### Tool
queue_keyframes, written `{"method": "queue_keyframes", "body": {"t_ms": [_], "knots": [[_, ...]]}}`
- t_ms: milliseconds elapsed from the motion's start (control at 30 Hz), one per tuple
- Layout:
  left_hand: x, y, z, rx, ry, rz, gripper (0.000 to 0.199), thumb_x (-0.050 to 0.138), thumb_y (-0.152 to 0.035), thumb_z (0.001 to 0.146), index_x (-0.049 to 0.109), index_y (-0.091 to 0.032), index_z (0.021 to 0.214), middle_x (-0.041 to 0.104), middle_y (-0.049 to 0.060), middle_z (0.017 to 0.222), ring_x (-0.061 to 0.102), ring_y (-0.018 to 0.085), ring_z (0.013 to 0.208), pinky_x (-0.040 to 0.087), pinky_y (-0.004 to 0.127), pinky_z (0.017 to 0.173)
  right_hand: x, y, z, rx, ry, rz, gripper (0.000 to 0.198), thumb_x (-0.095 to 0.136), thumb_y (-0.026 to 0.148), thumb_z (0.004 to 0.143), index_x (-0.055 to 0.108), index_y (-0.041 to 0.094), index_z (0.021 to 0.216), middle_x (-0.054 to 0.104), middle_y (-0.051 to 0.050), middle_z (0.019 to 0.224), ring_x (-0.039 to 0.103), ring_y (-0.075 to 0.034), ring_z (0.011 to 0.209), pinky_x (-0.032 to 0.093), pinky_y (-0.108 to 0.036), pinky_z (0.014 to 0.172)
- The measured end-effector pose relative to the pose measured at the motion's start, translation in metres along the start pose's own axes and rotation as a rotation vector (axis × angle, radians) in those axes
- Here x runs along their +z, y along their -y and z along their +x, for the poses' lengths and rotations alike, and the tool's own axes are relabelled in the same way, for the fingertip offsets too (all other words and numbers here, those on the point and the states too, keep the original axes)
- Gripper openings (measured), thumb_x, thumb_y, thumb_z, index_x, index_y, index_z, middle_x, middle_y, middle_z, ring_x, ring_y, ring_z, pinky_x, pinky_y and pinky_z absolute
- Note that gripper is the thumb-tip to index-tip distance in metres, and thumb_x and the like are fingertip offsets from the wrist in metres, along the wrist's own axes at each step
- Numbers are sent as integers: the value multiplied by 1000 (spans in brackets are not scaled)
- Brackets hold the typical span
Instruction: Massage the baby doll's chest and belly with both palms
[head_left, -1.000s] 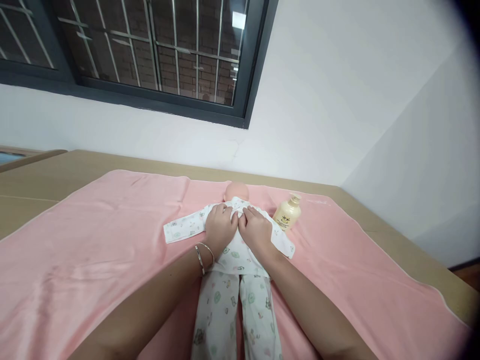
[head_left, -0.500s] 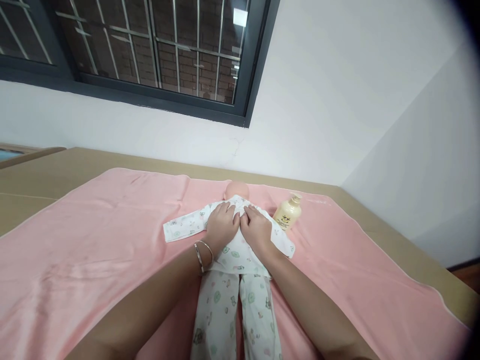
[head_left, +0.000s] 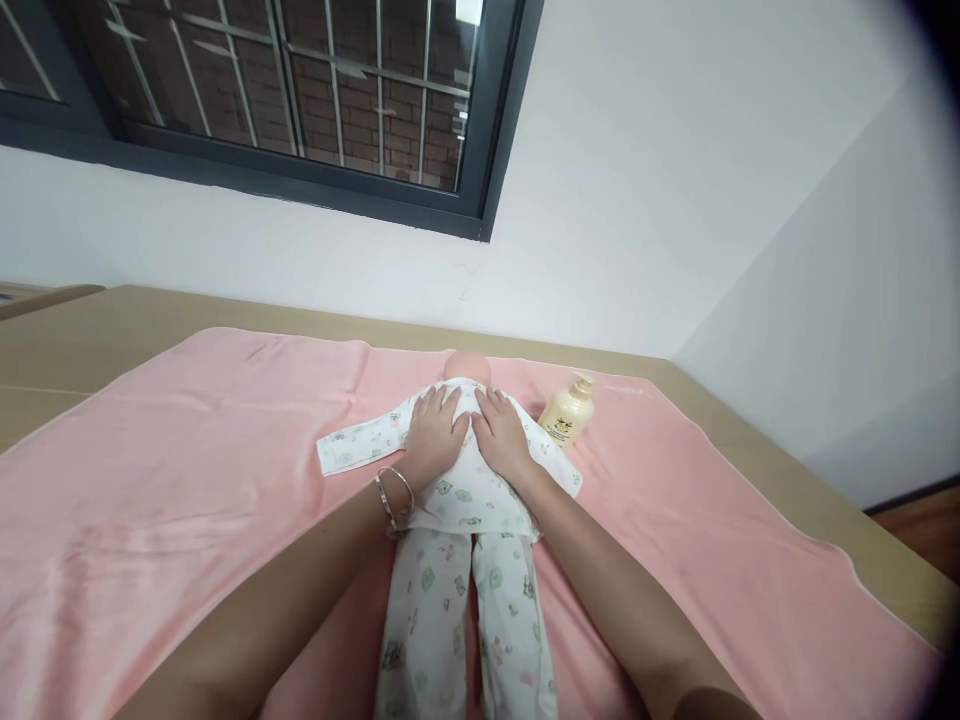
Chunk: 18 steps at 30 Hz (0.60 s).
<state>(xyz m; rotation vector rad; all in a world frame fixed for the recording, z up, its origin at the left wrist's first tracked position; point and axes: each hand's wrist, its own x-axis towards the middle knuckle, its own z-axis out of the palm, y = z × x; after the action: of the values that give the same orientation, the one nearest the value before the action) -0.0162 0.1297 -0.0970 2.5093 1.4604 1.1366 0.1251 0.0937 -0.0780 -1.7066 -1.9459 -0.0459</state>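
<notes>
Left hand (head_left: pixel 435 435), right hand (head_left: pixel 504 438): open, flat.
White printed long-sleeved cloth top (head_left: pixel 466 490): apparently pressed; next move needs even contact.

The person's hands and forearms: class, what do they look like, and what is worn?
The left hand and right hand are ungloved. Slim, silvery bracelets, seemingly two loops, circle the left wrist; none shows on the right wrist. No sleeve shows on the left forearm or right forearm.
</notes>
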Motion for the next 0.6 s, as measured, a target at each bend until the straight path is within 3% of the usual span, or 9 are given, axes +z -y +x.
{"method": "queue_keyframes", "body": {"t_ms": [167, 333, 433, 533, 600], "knots": [[-5, -3, -3, 46, -2, -22, 38, 37, -28, 94, 56, -19, 127, 53, 11, 138, 43, 28, 132, 31, 50, 112, -1, 7, -7, -19, -65, -23, 46, 34, 28, 97, 49, 18, 139, 46, -9, 146, 35, -24, 139, 28, -41, 113], [-13, -10, -10, 30, -178, -16, 28, 44, -27, 92, 67, -19, 105, 63, 11, 120, 53, 26, 118, 40, 43, 106, -1, 14, -20, 58, -218, -68, 39, 37, 27, 93, 65, 21, 120, 58, -7, 133, 52, -21, 123, 39, -31, 102], [-16, -12, -13, 45, -230, 14, 25, 44, -26, 91, 69, -21, 93, 65, 10, 111, 54, 26, 112, 41, 44, 102, -5, 18, -22, 121, -197, -130, 37, 35, 28, 94, 68, 21, 108, 66, -9, 118, 59, -24, 108, 43, -33, 92], [-17, -12, -13, 8, -195, 17, 26, 42, -27, 92, 67, -20, 98, 65, 10, 106, 56, 26, 105, 44, 43, 96, -9, 22, -20, 179, -136, -200, 36, 37, 32, 94, 67, 17, 105, 68, -14, 106, 59, -28, 105, 43, -36, 88], [-16, -12, -11, -32, -163, 23, 29, 42, -28, 92, 65, -19, 108, 64, 12, 111, 55, 27, 108, 44, 44, 97, -10, 23, -17, 203, -118, -209, 39, 36, 35, 95, 63, 15, 115, 66, -16, 112, 56, -30, 112, 42, -38, 91]]}}
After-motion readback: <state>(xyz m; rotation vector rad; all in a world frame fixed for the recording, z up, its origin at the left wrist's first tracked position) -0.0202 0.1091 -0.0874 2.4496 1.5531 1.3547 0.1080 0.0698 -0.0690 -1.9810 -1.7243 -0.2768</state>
